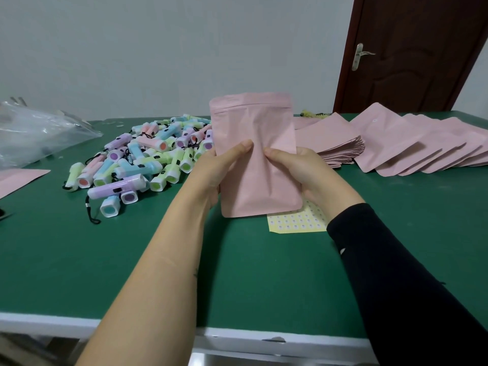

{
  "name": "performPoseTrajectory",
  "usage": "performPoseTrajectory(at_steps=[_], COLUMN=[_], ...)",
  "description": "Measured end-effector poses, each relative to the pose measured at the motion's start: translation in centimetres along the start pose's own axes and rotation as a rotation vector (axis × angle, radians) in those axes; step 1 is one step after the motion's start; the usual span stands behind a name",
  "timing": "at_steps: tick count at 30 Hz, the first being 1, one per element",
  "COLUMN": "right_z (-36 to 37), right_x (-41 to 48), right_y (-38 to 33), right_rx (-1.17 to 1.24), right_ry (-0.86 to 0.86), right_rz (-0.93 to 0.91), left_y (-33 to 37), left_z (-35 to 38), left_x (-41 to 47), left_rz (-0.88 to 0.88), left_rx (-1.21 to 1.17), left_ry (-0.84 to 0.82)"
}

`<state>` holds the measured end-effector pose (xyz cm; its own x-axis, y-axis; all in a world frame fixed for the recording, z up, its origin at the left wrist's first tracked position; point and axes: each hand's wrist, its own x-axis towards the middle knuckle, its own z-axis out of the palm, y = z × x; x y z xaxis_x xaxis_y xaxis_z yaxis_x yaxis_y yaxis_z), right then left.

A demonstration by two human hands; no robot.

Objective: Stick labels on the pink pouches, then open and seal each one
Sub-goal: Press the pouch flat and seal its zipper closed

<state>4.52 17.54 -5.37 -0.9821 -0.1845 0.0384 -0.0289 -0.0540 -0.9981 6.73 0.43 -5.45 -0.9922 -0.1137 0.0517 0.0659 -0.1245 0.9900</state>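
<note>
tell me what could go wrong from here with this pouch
1. Both the left hand and right hand pinch the pink pouch at its middle, where it is already creased; more squeezing may wrinkle it so a label sits badly.
2. The label sheet lies partly hidden behind the pouch and right wrist, so it could get dragged or bent.
3. No label shows on this face; sealing might happen before labelling.

The green table (105, 273) bears a heap of torches (148, 157) far left of centre, a clear bag (34, 133) far left, a label sheet (293, 223) mid-table, and pouches (422, 143) stacked and fanned far right.
</note>
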Motion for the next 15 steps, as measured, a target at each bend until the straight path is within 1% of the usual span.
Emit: performPoseTrajectory(at_steps=[5, 9, 15], right_z=[0.3, 0.6, 1.7], right_x=[-0.6, -0.7, -1.0], right_y=[-0.2, -0.3, -0.4], right_rx=[-0.012, -0.023, -0.031], right_ry=[-0.018, -0.001, 0.049], right_rz=[-0.038, -0.038, -0.034], left_y=[0.4, 0.7, 0.9], left_z=[0.3, 0.5, 0.5], left_x=[-0.3, -0.5, -0.6], left_rz=[-0.021, -0.058, -0.018], left_rx=[0.038, 0.042, 0.028], left_ry=[0.009, 0.011, 0.056])
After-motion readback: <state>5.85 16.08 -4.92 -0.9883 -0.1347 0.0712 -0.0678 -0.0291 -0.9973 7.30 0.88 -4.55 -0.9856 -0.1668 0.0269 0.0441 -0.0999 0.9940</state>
